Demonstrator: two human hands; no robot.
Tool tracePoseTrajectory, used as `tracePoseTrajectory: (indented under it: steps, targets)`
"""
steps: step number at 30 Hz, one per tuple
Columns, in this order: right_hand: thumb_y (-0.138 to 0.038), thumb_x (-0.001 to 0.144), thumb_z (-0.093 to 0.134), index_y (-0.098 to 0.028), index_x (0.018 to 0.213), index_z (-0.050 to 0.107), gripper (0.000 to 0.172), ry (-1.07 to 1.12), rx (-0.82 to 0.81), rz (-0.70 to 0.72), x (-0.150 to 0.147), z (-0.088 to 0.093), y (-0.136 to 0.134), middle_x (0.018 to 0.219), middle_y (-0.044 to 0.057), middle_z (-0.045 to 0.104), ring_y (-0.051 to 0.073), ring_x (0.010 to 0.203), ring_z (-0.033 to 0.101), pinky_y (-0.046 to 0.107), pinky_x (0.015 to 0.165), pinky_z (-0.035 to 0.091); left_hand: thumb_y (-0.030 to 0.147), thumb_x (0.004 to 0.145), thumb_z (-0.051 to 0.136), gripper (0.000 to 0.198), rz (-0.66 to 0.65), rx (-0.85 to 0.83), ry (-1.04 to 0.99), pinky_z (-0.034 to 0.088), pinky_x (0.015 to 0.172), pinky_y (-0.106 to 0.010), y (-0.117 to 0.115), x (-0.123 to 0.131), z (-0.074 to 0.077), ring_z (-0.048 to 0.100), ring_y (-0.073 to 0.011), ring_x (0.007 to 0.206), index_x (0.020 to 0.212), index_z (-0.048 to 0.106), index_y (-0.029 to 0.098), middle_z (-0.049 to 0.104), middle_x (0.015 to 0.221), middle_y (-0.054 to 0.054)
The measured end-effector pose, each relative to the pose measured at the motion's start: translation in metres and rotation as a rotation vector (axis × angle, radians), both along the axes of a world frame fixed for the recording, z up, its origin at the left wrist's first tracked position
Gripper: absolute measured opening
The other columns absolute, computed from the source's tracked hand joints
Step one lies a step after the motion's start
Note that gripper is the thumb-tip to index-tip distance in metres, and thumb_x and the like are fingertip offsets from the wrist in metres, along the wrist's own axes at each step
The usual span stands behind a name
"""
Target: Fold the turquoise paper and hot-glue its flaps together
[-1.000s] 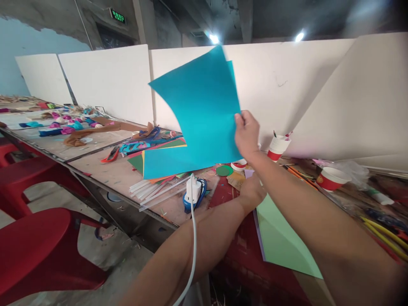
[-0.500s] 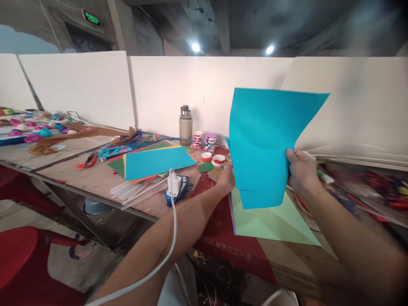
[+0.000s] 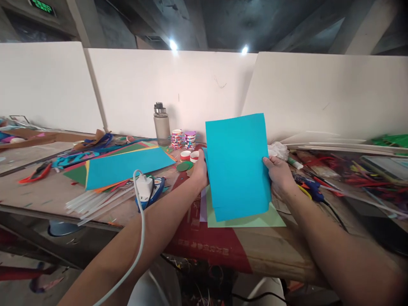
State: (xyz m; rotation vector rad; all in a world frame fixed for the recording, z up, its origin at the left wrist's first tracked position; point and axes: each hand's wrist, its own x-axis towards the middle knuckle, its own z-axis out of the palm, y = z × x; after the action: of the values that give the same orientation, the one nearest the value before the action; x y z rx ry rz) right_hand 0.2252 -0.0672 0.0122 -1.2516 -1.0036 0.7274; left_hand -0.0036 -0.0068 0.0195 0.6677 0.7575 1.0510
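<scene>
One bottle [image 3: 162, 127], two striped cylinders [image 3: 177, 140], two red-white rings [image 3: 185, 157], two lights [image 3: 173, 45].

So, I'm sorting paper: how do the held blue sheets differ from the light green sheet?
The blue sheets are raised between the left hand and right hand; the light green sheet lies flat. The blue sheets are vivid, the light green sheet pale. Both look plain, without visible print.

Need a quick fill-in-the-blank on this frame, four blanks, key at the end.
1. The left hand and right hand hold up paper sheets that are bright ____.
2. The larger sheet lying beneath them is pale ____.
3. Beside the bottle stand ____ striped cylinders.
4. The white cable crosses in front of the person's ____ forearm.

Missing words: blue; green; two; left.
</scene>
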Motion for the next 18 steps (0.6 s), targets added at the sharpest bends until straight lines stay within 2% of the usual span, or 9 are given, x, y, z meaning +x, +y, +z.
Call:
tracePoseTrajectory:
  steps: [2,4,6,8,11,15,18]
  targets:
    - [-0.037,0.078,0.058,-0.023,0.086,0.064,0.017,-0.093,-0.081,-0.013,0.008,-0.001,0.001,0.077,0.003,0.069,0.019,0.062,0.061,0.031,0.055,0.050,0.076,0.079,0.042,0.072,-0.107,-0.020,-0.066,0.051,0.088,-0.051,0.000,0.000,0.004,0.066,-0.0331,0.099,0.116,0.061,0.018,0.072,0.101,-0.013]
    - [-0.035,0.077,0.059,-0.023,0.087,0.064,0.017,-0.225,-0.196,0.009,0.015,-0.002,0.004,0.075,0.003,0.069,0.020,0.061,0.061,0.031,0.054,0.049,0.071,0.080,0.048,0.068,-0.182,0.000,-0.068,0.050,0.089,-0.052,0.000,0.000,0.006,0.067,-0.0333,0.099,0.118,0.061,0.017,0.071,0.106,-0.014]
    - [-0.033,0.075,0.060,-0.021,0.085,0.065,0.016,-0.368,-0.299,0.028,0.019,-0.002,0.006,0.074,0.004,0.069,0.020,0.061,0.062,0.030,0.054,0.048,0.052,0.082,0.062,0.053,-0.181,0.008,0.004,0.051,0.091,-0.050,0.000,0.001,0.004,0.068,-0.0310,0.096,0.120,0.060,0.016,0.071,0.107,-0.014]
    - [-0.035,0.074,0.062,-0.019,0.080,0.065,0.017,-0.490,-0.364,0.015,0.020,-0.002,0.008,0.073,0.005,0.068,0.020,0.061,0.062,0.028,0.052,0.045,0.029,0.081,0.070,0.044,-0.126,0.010,0.089,0.052,0.092,-0.049,0.000,0.003,-0.001,0.070,-0.0286,0.094,0.121,0.059,0.016,0.072,0.106,-0.013]
    - [-0.044,0.075,0.062,-0.017,0.074,0.063,0.027,-0.628,-0.414,-0.041,0.018,0.000,0.009,0.067,0.005,0.066,0.019,0.058,0.059,0.026,0.048,0.040,0.013,0.077,0.071,0.041,-0.059,0.038,0.143,0.052,0.091,-0.049,-0.001,0.005,-0.009,0.070,-0.0283,0.092,0.117,0.061,0.015,0.072,0.104,-0.013]
    - [-0.037,0.074,0.065,-0.017,0.074,0.060,0.020,-0.652,-0.437,-0.043,0.017,0.001,0.009,0.067,0.004,0.065,0.017,0.058,0.058,0.025,0.049,0.039,0.012,0.071,0.076,0.046,-0.085,0.055,0.169,0.053,0.088,-0.050,0.000,0.004,-0.011,0.070,-0.0300,0.092,0.115,0.063,0.015,0.072,0.104,-0.014]
    - [-0.031,0.071,0.067,-0.018,0.084,0.058,0.021,-0.623,-0.441,-0.058,0.017,-0.001,0.009,0.074,0.003,0.065,0.017,0.062,0.059,0.025,0.052,0.040,0.027,0.075,0.076,0.048,-0.112,-0.005,0.163,0.054,0.088,-0.046,0.005,-0.001,-0.012,0.070,-0.0291,0.093,0.119,0.062,0.016,0.072,0.106,-0.014]
